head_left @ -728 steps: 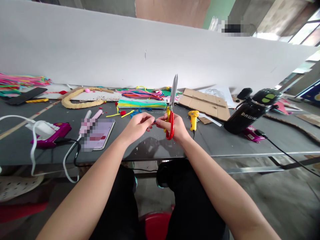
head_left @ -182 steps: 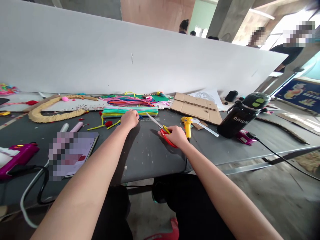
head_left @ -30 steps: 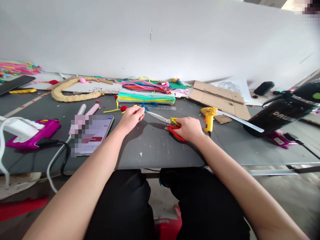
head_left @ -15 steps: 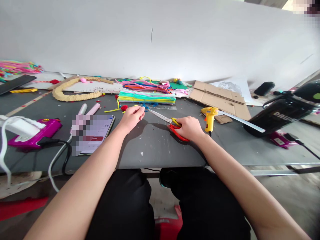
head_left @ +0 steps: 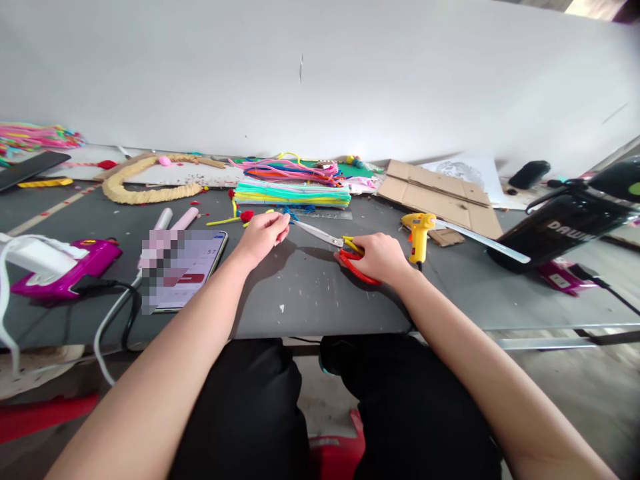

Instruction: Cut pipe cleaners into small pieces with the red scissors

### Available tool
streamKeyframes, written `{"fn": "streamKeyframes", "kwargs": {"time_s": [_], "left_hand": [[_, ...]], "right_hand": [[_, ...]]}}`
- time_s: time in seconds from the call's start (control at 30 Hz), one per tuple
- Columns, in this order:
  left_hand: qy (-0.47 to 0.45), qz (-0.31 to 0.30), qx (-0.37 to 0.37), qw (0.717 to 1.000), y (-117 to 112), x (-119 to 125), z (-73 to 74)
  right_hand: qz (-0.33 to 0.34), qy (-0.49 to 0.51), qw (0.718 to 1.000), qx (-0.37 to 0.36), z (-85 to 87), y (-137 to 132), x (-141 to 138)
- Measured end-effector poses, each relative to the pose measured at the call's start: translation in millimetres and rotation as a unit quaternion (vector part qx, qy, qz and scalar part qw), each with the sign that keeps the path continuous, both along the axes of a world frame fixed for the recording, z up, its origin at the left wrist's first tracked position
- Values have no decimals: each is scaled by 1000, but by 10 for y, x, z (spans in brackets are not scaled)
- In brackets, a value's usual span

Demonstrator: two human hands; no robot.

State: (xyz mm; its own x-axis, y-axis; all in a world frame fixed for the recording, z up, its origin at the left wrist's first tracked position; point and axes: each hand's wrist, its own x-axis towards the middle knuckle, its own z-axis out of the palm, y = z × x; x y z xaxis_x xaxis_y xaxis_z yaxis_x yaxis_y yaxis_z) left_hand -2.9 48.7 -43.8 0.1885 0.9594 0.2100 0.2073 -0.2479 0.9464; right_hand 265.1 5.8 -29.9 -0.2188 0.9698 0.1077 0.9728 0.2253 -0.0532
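Note:
My right hand (head_left: 381, 257) is closed around the red handles of a pair of scissors (head_left: 325, 237) that lie low over the dark table (head_left: 310, 293), blades pointing left. My left hand (head_left: 263, 235) rests on the table with its fingers curled, pinching something small and blue at the blade tips; I cannot make out exactly what. Just beyond lies a flat bundle of coloured pipe cleaners (head_left: 293, 194), with loose yellow and red pieces (head_left: 240, 217) beside my left hand.
A phone (head_left: 187, 268) and pink glue sticks (head_left: 177, 220) lie left of my left arm, a purple glue gun (head_left: 75, 267) with cables further left. A yellow glue gun (head_left: 419, 233), ruler (head_left: 480, 241), cardboard (head_left: 440, 197) and black bottle (head_left: 565, 223) stand right. A white board (head_left: 320, 80) backs the table.
Over the last second almost nothing moved: my right hand with the scissors has shifted slightly. Six seconds ago my left hand was up at the pipe cleaner bundle; it has since drawn back.

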Motion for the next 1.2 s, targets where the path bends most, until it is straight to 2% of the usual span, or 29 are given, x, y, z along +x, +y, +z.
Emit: {"fn": "streamKeyframes", "kwargs": {"time_s": [0.33, 0.87, 1.2], "left_hand": [[-23, 5, -50, 998, -38, 45, 63], [-35, -16, -63, 997, -13, 36, 43], [-4, -13, -45, 999, -26, 37, 56]], "right_hand": [[1, -14, 1000, -14, 12, 3, -6], [7, -20, 1000, -9, -26, 43, 16], [9, 1, 1000, -3, -22, 44, 27]]}}
